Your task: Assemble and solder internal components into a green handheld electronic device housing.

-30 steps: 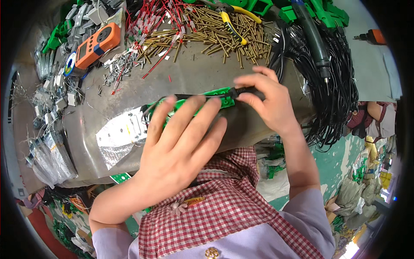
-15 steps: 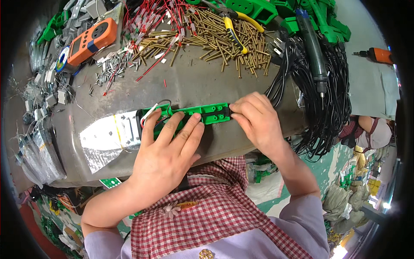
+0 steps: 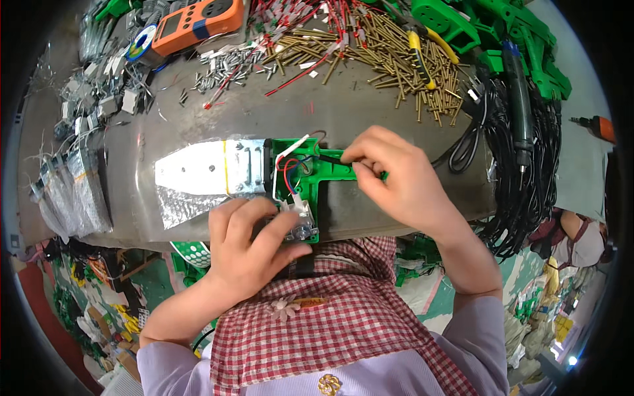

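On the bench lies an open green plastic tool housing (image 3: 328, 170) with red, blue and white wires (image 3: 288, 173) inside it. A flat white-and-silver blade-like plate (image 3: 198, 166), with a yellow band around it and clear plastic wrap under it, adjoins its left end. My right hand (image 3: 396, 175) pinches a black cord (image 3: 333, 159) over the handle part of the housing. My left hand (image 3: 251, 244) has its fingers spread at the near-left side, its index finger by a small clear-and-white electrical component (image 3: 300, 218). The handle's far right end is hidden behind my right hand.
Brass-coloured long screws (image 3: 403, 63), yellow-handled pliers (image 3: 421, 59) and small silver screws (image 3: 231, 71) lie farther back. An orange meter (image 3: 198, 26) is back left. A dark electric screwdriver (image 3: 520, 109) rests on coiled black cords (image 3: 538, 171) at right. Wrapped metal plates (image 3: 86, 191) lie left.
My left hand has drawn back off the housing towards me, baring its wires and the component. My right hand has come from the handle's end over the handle with the black cord. The view has shifted.
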Demonstrator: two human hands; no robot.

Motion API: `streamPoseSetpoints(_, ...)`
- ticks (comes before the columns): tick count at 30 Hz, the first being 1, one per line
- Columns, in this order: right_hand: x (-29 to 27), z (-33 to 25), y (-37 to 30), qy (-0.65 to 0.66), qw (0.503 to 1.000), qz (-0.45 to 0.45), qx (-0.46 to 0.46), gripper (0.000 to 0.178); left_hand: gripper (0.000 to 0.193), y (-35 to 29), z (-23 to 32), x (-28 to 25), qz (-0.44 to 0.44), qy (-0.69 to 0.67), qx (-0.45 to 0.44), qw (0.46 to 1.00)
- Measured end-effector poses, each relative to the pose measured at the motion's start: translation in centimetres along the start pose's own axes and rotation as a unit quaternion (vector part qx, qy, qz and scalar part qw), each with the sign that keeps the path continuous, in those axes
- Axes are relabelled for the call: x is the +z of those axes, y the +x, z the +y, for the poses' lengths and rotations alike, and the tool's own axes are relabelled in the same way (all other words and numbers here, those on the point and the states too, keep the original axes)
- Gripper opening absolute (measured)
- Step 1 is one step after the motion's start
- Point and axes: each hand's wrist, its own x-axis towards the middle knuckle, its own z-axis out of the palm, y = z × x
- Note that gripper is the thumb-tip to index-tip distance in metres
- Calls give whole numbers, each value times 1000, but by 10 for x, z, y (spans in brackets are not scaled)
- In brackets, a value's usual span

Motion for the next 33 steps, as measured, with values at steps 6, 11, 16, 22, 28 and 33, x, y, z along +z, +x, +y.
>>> streamPoseSetpoints(6, -4, -36, 34, 4, 1000, 25, 10, 21, 49, -1, -3, 0, -52, -66, -67, 994)
streamPoseSetpoints(11, -11, -31, 62, 110, 989, -96, 21, 14, 47, -4, 5, 1, -27, -8, -76, 997)
streamPoseSetpoints(16, -14, -17, 78, -15, 981, -147, -125, 11, 46, -3, 5, 2, -29, -15, -75, 997)
streamPoseSetpoints(22, 5, -27, 87, -161, 929, -204, -263, 9, 45, 0, 1, 3, -37, -46, -77, 995)
streamPoseSetpoints(28, 11, -23, 80, -33, 955, -279, -92, 11, 53, -4, 2, 9, -20, -108, -92, 990)
streamPoseSetpoints(33, 10, -24, 78, -63, 951, -285, -103, 10, 57, 4, 0, 2, -50, -86, -83, 992)
